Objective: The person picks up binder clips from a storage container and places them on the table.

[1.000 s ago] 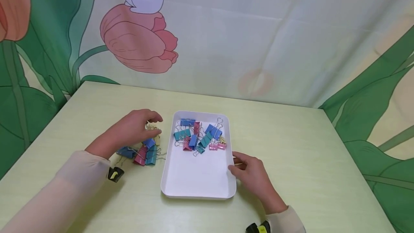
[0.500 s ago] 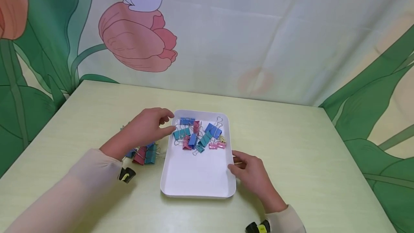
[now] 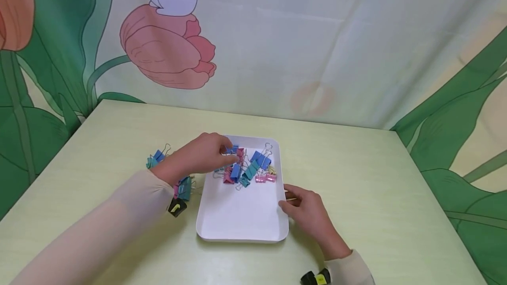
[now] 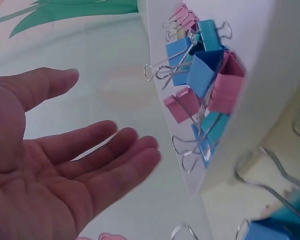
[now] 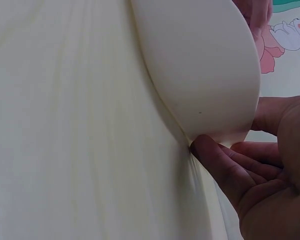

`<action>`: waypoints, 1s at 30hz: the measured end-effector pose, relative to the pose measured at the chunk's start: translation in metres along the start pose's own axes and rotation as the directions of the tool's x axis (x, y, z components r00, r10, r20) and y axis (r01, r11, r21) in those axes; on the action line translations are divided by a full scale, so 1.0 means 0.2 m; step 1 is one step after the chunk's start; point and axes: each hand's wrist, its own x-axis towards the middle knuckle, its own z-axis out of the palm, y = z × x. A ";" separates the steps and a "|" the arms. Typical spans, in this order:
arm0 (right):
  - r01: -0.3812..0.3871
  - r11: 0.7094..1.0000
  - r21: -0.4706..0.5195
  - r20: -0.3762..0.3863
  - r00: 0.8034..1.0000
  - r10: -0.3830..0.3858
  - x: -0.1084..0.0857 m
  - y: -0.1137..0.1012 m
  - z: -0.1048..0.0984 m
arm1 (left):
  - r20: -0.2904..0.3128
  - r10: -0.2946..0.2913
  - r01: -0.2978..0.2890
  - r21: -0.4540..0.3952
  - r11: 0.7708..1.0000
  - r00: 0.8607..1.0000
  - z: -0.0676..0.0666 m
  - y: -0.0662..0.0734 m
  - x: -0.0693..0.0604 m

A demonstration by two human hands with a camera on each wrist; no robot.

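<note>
My left hand (image 3: 203,153) hangs over the upper left part of the white tray (image 3: 241,219), fingers apart. The left wrist view shows that hand (image 4: 55,160) with nothing in it, beside blue, teal and pink binder clips (image 4: 205,72). Several such clips (image 3: 251,170) lie in the tray's far half, a few partly hidden by the hand. At the tray's right side my right hand (image 3: 309,212) holds the edge. In the right wrist view its fingers (image 5: 215,160) are at the tray wall (image 5: 200,75).
Left of the tray, more binder clips (image 3: 184,189) lie in a pile on the pale table (image 3: 376,197), partly behind my left forearm. A printed curtain (image 3: 269,56) hangs behind the table's far edge.
My left hand has moved right, from over the loose pile to over the tray. More of the pile's far left clips now shows. The right hand has stayed at the tray's edge.
</note>
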 end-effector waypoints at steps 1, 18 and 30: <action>0.002 1.000 0.000 0.001 1.000 -0.002 0.00 0.00 0.00 | 0.019 -0.004 0.004 -0.006 1.000 1.000 0.00 0.01 0.01; -0.011 1.000 -0.001 0.005 1.000 0.011 0.00 0.00 -0.01 | 0.120 -0.081 0.083 -0.009 0.996 0.989 0.09 0.04 0.18; 0.006 1.000 0.007 0.008 1.000 -0.006 0.00 0.01 0.00 | 0.148 -0.047 0.044 0.025 0.999 0.988 0.15 0.01 0.21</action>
